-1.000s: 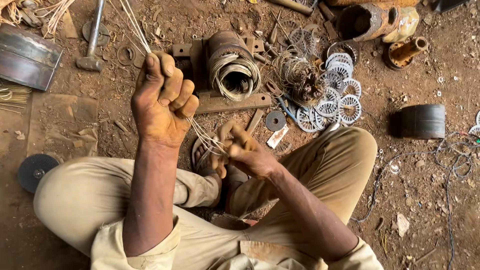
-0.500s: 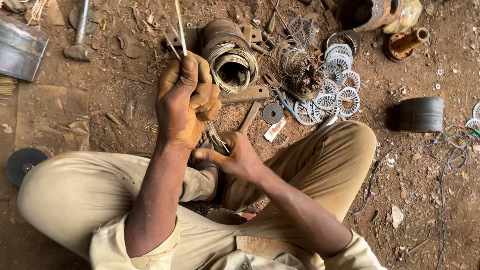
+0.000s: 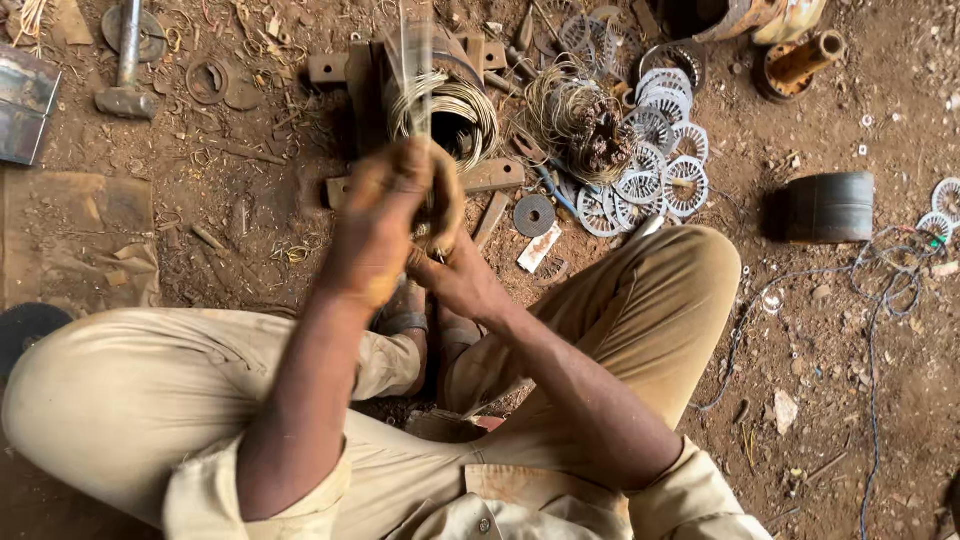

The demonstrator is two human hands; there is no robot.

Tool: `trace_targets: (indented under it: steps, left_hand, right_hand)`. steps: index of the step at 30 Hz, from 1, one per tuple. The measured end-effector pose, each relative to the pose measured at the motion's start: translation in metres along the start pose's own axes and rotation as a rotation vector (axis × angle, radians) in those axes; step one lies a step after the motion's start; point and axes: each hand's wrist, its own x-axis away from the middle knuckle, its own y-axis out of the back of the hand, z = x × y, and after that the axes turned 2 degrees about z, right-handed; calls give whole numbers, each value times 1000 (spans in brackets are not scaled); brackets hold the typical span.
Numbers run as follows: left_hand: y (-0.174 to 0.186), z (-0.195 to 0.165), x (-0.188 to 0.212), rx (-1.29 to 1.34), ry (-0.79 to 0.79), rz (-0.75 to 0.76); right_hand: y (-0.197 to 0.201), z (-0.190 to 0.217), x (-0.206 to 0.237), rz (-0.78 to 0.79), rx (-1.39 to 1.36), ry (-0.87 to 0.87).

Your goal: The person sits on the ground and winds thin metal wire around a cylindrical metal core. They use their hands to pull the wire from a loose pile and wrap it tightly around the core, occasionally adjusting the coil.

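My left hand [image 3: 385, 225] is blurred with motion and closed around a bunch of thin wire strands [image 3: 415, 70] that run up and away from it. Just below and right of it, my right hand [image 3: 455, 280] pinches the lower end of the same strands. Both hands hang over my crossed legs and feet. Beyond them a rusty motor stator [image 3: 440, 95] with a coil of pale wire in its bore lies on the dirt.
A tangled wire bundle [image 3: 580, 120] and several white slotted metal discs [image 3: 660, 160] lie at the upper right. A hammer [image 3: 125, 70] lies upper left, a dark cylinder [image 3: 825, 208] at right, and a metal box [image 3: 25, 110] at the left edge.
My left hand has dropped and swung toward my right hand while gripping the wire strands, and is now blurred. The camera view has shifted slightly downward.
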Motion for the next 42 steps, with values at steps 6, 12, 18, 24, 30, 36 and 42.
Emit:
trace_targets:
  steps: [6, 12, 18, 24, 30, 36, 42]
  left_hand:
    - [34, -18, -1, -22, -225, -392]
    - [68, -32, 10, -87, -350, -479]
    - [64, -31, 10, 30, -369, -418]
    - [61, -34, 6, 71, -334, -449]
    - [66, -30, 8, 26, -332, -445]
    - [64, -26, -1, 9, -315, -437]
    - [66, -19, 0, 19, -287, -429]
  right_hand:
    - [36, -1, -16, 151, 413, 78]
    - [99, -9, -71, -67, 1097, 505]
    - [103, -35, -96, -143, 1337, 677]
    - [112, -69, -110, -215, 1198, 714]
    - [108, -67, -121, -348, 1078, 563]
    - [100, -22, -102, -112, 1213, 612]
    - [102, -20, -113, -169, 1056, 699]
